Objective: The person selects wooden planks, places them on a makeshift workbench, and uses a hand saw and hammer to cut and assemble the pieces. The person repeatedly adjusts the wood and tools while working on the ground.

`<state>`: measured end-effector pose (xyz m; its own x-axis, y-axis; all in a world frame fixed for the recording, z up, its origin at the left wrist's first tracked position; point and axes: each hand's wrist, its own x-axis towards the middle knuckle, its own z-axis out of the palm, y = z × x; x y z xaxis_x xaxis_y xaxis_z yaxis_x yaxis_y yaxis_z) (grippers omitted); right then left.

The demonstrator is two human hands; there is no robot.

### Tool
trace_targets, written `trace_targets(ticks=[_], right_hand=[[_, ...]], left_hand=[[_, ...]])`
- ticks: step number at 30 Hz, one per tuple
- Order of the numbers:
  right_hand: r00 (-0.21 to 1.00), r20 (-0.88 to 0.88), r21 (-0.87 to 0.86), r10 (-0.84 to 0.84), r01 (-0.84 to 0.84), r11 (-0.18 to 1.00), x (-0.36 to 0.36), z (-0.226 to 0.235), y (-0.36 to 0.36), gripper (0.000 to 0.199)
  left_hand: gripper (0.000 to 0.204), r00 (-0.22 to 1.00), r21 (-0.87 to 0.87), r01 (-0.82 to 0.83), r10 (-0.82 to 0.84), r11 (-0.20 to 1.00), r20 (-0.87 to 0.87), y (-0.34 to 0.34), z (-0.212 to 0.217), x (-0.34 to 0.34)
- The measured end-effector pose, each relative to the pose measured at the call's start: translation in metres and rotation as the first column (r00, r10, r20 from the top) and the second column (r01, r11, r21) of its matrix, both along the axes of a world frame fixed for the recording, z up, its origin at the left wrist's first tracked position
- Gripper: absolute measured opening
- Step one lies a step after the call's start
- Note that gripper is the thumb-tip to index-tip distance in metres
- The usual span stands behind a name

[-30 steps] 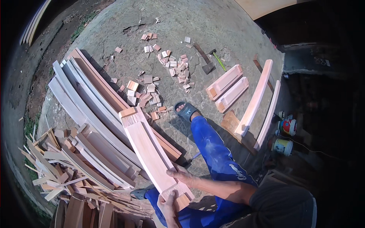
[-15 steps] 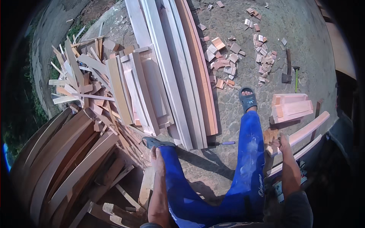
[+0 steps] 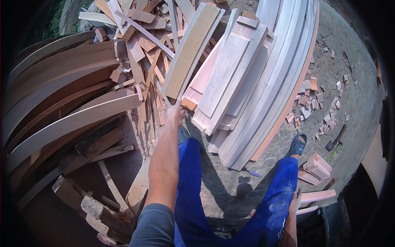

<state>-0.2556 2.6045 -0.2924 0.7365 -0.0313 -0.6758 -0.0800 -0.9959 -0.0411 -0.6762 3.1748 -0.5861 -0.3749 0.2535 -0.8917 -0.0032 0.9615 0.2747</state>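
My left hand reaches forward to the near ends of the stacked wood, fingers stretched out. Its fingertips are at the lower corner of a yellowish wooden board, beside a pinkish board with an orange end; whether they press on either cannot be made out. Just right of these lies a stack of pale, planed wooden pieces. My right hand hangs beside my right thigh, partly hidden by the leg, its visible fingers extended and holding nothing I can see. Near it is a pale pink wooden beam.
Long curved planks lie right of the stack. Offcuts pile up at far left, with stacked brown boards nearer. Wood chips, a hatchet, a green-handled hammer and a purple-handled tool lie on the ground.
My view has swung left. My left hand has moved from beside my left knee forward to the board ends. My right hand has come down beside my thigh, away from the wooden blocks.
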Motion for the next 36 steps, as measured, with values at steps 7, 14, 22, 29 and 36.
trace_targets(ticks=[7,14,22,29,36], right_hand=[[0.982,-0.013,0.11,-0.19,0.19,0.976,-0.006,0.004,0.014,0.051],[0.995,0.04,0.013,-0.093,0.093,0.996,-0.012,0.003,0.023,0.053],[0.988,0.148,0.018,0.034,-0.037,0.999,-0.026,0.022,0.013,0.053],[0.957,0.165,0.259,-0.239,0.192,0.947,-0.051,0.058,-0.02,0.052],[0.858,0.229,0.496,-0.459,0.303,0.814,-0.074,0.16,0.042,0.051]], left_hand=[[0.062,0.834,0.081,-0.217,0.142,0.973,0.533,-0.007,-0.032,0.01],[0.057,0.966,0.277,-0.081,0.007,0.957,0.26,-0.002,-0.016,0.007],[0.055,0.797,0.537,0.603,-0.474,0.59,-0.374,0.078,0.18,0.055],[0.068,0.179,0.226,0.97,-0.373,-0.087,-0.91,0.124,0.426,0.178],[0.072,-0.247,-0.06,0.767,-0.207,-0.639,-0.947,0.069,0.636,0.211]])
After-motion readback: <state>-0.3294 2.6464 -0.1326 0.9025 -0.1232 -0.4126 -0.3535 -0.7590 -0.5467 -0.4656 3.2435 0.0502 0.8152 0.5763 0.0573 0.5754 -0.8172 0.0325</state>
